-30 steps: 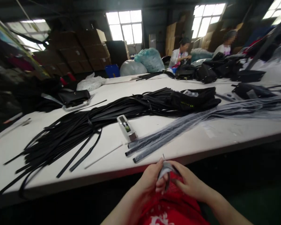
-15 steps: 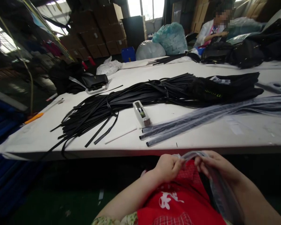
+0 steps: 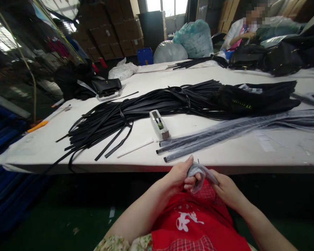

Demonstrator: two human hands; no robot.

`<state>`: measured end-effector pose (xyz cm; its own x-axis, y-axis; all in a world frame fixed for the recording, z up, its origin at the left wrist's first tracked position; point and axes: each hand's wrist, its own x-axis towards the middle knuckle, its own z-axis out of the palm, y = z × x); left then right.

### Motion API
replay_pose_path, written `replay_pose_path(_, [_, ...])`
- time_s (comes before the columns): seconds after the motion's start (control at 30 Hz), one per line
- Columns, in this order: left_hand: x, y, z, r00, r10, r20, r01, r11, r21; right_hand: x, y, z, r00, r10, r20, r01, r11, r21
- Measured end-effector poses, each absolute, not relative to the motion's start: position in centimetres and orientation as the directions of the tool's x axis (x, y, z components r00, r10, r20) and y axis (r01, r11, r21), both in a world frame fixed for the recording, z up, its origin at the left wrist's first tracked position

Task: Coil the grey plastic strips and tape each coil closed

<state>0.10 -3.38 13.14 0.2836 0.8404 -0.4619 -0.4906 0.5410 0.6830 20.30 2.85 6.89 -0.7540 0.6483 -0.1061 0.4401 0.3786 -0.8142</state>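
My left hand (image 3: 180, 175) and my right hand (image 3: 226, 188) meet just below the table's front edge, over my red apron (image 3: 196, 219). Both are closed on a thin clear plastic sleeve (image 3: 199, 173) that is bunched between their fingers. On the white table (image 3: 251, 153) right in front lie several long strips wrapped in clear plastic (image 3: 225, 134). A white tape dispenser (image 3: 159, 124) stands beside their near ends. Behind it sprawls a big bundle of black straps (image 3: 146, 111).
A white stick (image 3: 136, 147) lies near the front edge. Black bags (image 3: 267, 57) and a dark pouch (image 3: 106, 86) sit farther back. A person in a white coat (image 3: 237, 31) works at the far right. Cardboard boxes (image 3: 112, 31) and filled plastic sacks (image 3: 196, 38) stand behind.
My hands have come together and risen toward the table edge. The plastic sleeve, stretched between them and trailing over my right wrist half a second ago, is now gathered into a small bunch.
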Motion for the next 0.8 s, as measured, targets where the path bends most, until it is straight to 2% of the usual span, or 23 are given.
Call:
replay_pose_path(0.07, [0.2,-2.7,13.3,0.241,0.871,-0.428,-0.623,0.477,0.62,19.6,2.1,7.7,-0.821,0.543,-0.177,0.38,0.287,-0.879])
replay_pose_path(0.13, [0.5,-2.1,13.3,0.104,0.915,-0.39,-0.721,0.339,0.604,19.0,0.9,8.6,-0.865,0.438,-0.247,0.35,0.172,-0.921])
replay_pose_path(0.2, [1.0,-1.9,12.8,-0.136,0.943,-0.303,-0.634,0.152,0.759,18.8,-0.2,9.5,-0.895,0.328,-0.301,0.326,0.025,-0.945])
replay_pose_path(0.23, [1.2,-2.1,12.4,-0.249,0.945,-0.211,-0.474,0.071,0.877,19.0,-0.5,9.9,-0.908,0.283,-0.31,0.304,-0.065,-0.951])
replay_pose_path(0.27, [1.3,-2.3,11.9,-0.311,0.946,-0.087,-0.244,0.009,0.97,19.4,-0.6,10.2,-0.917,0.257,-0.304,0.271,-0.157,-0.95])
replay_pose_path(0.3, [1.4,-2.7,11.4,-0.302,0.952,0.041,0.019,-0.037,0.999,19.9,-0.4,10.5,-0.921,0.261,-0.29,0.23,-0.237,-0.944])
replay_pose_path(0.37, [1.4,-3.6,10.4,-0.119,0.976,0.183,0.441,-0.113,0.89,21.0,0.6,10.9,-0.908,0.337,-0.25,0.133,-0.335,-0.933])
replay_pose_path(0.4, [1.4,-4.0,10.1,-0.013,0.983,0.181,0.556,-0.143,0.819,21.5,1.3,11.0,-0.888,0.393,-0.237,0.1,-0.338,-0.936])
replay_pose_path(0.47, [1.3,-4.5,10.0,0.111,0.988,0.106,0.635,-0.152,0.757,22.2,2.8,11.0,-0.837,0.5,-0.223,0.122,-0.227,-0.966])
replay_pose_path(0.53, [1.3,-4.5,10.4,0.114,0.993,-0.042,0.559,-0.029,0.829,22.5,4.0,10.8,-0.777,0.6,-0.19,0.242,0.006,-0.97])
replay_pose_path(0.6, [1.1,-4.1,11.1,0.119,0.961,-0.25,0.337,0.197,0.921,22.5,4.7,10.3,-0.726,0.678,-0.115,0.365,0.237,-0.9])
replay_pose_path(0.63, [1.0,-3.9,11.3,0.154,0.925,-0.349,0.196,0.317,0.928,22.4,4.9,10.1,-0.709,0.701,-0.075,0.403,0.315,-0.859])
replay_pose_path(0.7, [0.6,-3.6,11.8,0.263,0.837,-0.48,-0.07,0.513,0.855,22.4,4.9,9.5,-0.693,0.721,-0.008,0.438,0.412,-0.799])
replay_pose_path(0.8, [-0.3,-3.4,12.1,0.375,0.763,-0.527,-0.347,0.643,0.683,22.3,4.6,8.6,-0.712,0.702,0.034,0.457,0.5,-0.735])
